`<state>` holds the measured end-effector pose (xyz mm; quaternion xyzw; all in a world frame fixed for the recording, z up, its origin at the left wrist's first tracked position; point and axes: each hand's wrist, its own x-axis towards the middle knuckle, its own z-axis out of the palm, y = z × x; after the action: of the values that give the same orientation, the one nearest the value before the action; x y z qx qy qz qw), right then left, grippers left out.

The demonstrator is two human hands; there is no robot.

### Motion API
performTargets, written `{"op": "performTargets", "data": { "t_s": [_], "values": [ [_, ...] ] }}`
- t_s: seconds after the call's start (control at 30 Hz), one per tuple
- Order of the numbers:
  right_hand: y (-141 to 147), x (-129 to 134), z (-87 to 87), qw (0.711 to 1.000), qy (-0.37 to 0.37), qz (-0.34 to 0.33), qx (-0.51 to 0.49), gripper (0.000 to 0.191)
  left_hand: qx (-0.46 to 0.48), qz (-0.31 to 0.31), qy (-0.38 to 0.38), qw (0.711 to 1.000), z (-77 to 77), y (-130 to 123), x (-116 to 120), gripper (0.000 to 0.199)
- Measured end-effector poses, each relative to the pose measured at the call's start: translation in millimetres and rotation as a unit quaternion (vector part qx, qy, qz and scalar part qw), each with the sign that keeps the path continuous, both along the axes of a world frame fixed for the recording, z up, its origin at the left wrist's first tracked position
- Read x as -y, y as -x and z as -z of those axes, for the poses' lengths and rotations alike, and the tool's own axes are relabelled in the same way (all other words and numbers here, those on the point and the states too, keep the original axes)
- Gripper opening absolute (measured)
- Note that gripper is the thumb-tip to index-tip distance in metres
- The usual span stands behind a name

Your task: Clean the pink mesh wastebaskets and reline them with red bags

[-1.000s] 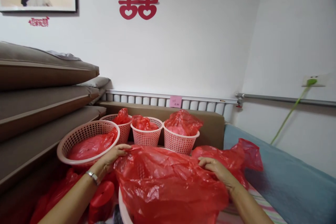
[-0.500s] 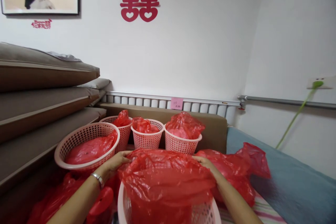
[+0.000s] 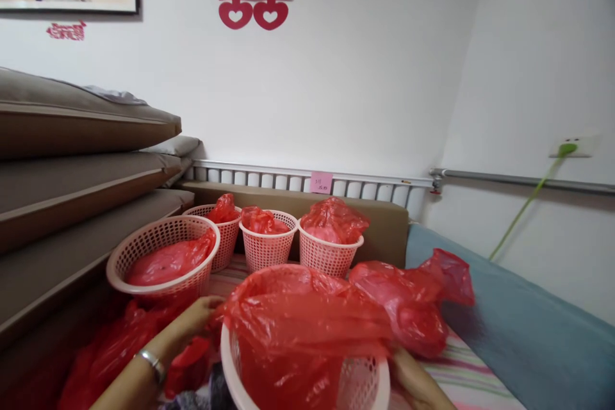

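Draping a red plastic bag [image 3: 310, 323] over a pink mesh basket [image 3: 230, 362], bottom centre, seems the step; left hand [image 3: 202, 314] at the bag's left edge, right hand [image 3: 406, 368] half hidden opposite, grips unclear; its loose near side likely needs spreading outward

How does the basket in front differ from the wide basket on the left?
The front basket has a red bag draped over its rim; the left basket has its bag lying inside, its rim mostly bare. The front basket sits between the left hand and right hand; the left basket sits beyond the left hand. Both are pale pink with holes in their walls.
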<state>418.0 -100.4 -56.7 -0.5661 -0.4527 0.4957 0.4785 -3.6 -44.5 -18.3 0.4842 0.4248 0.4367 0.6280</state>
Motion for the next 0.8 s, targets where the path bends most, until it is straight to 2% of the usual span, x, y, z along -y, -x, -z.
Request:
{"op": "performTargets", "data": {
  "t_s": [0.07,0.13,0.17,0.23,0.3,0.33,0.4,0.43,0.5,0.57,0.63,0.8],
  "values": [
    [-7,11,-12.7,0.988,-0.043,0.109,0.098,0.048,-0.03,-0.101,-0.076,0.992,-14.0,4,12,0.029],
    [-9,26,-31.2,0.953,-0.152,0.2,0.171,0.049,-0.063,-0.167,-0.164,0.97,-28.5,0,33,0.039],
    [-6,35,-40.3,0.93,-0.208,0.222,0.206,0.048,-0.085,-0.182,-0.215,0.956,-34.6,-5,47,0.042],
    [8,52,-54.4,0.886,-0.302,0.192,0.294,0.043,-0.27,-0.151,-0.415,0.856,-42.9,-21,73,0.046],
    [30,63,-61.1,0.84,-0.356,0.105,0.395,0.045,-0.404,-0.103,-0.504,0.756,-45.9,-40,91,0.061],
    [41,65,-62.1,0.819,-0.366,0.074,0.436,0.051,-0.448,-0.1,-0.519,0.721,-46.0,-50,95,0.068],
    [59,63,-62.1,0.788,-0.372,0.062,0.487,0.059,-0.5,-0.13,-0.527,0.675,-44.6,-63,95,0.075],
    [66,60,-62.1,0.776,-0.379,0.078,0.498,0.056,-0.509,-0.158,-0.534,0.656,-43.4,-67,92,0.071],
    [73,55,-63.2,0.752,-0.412,0.122,0.5,0.035,-0.502,-0.202,-0.566,0.622,-39.7,-68,87,0.052],
    [73,55,-64.0,0.726,-0.456,0.153,0.492,0.015,-0.472,-0.214,-0.612,0.597,-33.5,-62,87,0.037],
    [71,61,-61.7,0.708,-0.489,0.152,0.487,0.01,-0.442,-0.194,-0.647,0.591,-24.4,-55,93,0.032],
    [70,80,-47.6,0.699,-0.5,0.137,0.493,0.015,-0.395,-0.137,-0.669,0.614,-2.4,-47,114,0.032]
  ]
}}
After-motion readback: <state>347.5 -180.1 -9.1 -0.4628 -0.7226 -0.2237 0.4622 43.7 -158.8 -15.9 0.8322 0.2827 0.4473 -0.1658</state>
